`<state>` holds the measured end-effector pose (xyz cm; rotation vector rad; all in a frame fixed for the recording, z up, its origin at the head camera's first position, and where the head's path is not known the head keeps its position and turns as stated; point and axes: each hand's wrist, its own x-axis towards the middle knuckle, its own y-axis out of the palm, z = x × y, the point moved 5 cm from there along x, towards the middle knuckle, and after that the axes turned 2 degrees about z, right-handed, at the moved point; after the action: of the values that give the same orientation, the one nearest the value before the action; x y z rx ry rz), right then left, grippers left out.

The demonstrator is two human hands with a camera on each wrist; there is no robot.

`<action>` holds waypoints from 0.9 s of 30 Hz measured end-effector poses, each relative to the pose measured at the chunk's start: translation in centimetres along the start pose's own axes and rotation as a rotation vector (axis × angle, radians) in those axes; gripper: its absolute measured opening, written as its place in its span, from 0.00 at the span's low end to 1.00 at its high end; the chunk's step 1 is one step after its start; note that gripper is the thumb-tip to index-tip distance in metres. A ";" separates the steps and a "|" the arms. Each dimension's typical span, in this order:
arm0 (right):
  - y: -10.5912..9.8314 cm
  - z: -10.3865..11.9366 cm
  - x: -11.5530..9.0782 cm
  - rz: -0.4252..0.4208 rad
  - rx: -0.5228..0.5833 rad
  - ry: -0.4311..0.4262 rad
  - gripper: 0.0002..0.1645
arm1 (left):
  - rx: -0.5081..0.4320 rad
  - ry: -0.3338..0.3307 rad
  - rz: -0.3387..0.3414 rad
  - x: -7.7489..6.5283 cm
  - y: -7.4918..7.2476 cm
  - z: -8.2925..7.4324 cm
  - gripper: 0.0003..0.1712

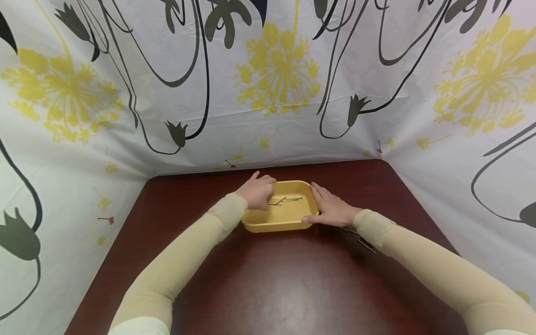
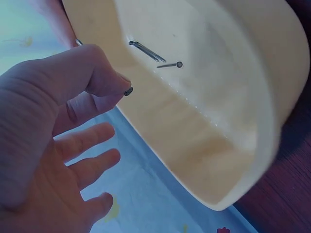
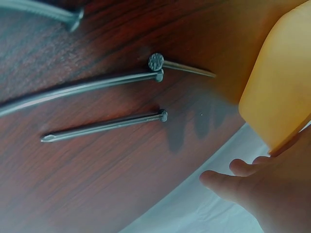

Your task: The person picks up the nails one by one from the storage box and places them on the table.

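Your left hand [image 1: 257, 191] is over the side of the yellow plastic tray [image 1: 280, 227] nearest it, thumb and index finger pinching a nail [image 2: 129, 91] whose head shows at the fingertips; the other three fingers are apart from it. Your right hand [image 1: 335, 209] is spread around the opposite end of the tray, fingers straight along the rim and thumb on the edge nearer you. So the tray sits between your hands, on the dark red-brown desk [image 1: 272, 279]. Inside it, between your hands, lie a few loose nails [image 2: 170, 65], some close together. More steel nails [image 3: 104, 127] rest on the desk beneath and beside your right wrist, outside the tray; two of these touch or overlap near their heads. Beyond both hands hangs a flower-patterned cloth [image 1: 268, 144].
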<state>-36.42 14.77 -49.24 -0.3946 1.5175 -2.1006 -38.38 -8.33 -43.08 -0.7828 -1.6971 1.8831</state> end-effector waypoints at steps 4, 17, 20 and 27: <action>0.3 -0.2 0.0 0.000 0.002 0.001 0.75 | -0.032 -0.021 -0.005 -1.1 0.0 0.6 0.13; 0.2 -0.3 0.1 0.004 0.014 0.004 0.76 | -0.117 -0.123 -0.083 -5.2 -0.2 3.5 0.13; 0.2 -0.4 0.1 0.011 0.015 0.008 0.76 | -0.112 -0.142 -0.105 -6.1 -0.2 4.4 0.13; 0.1 -0.3 0.0 0.017 0.037 0.026 0.76 | -0.127 -0.218 -0.141 -8.7 0.1 6.7 0.14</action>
<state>-36.53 14.98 -49.44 -0.3414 1.4897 -2.1251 -36.78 -19.13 -41.96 -0.5037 -1.9657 1.8329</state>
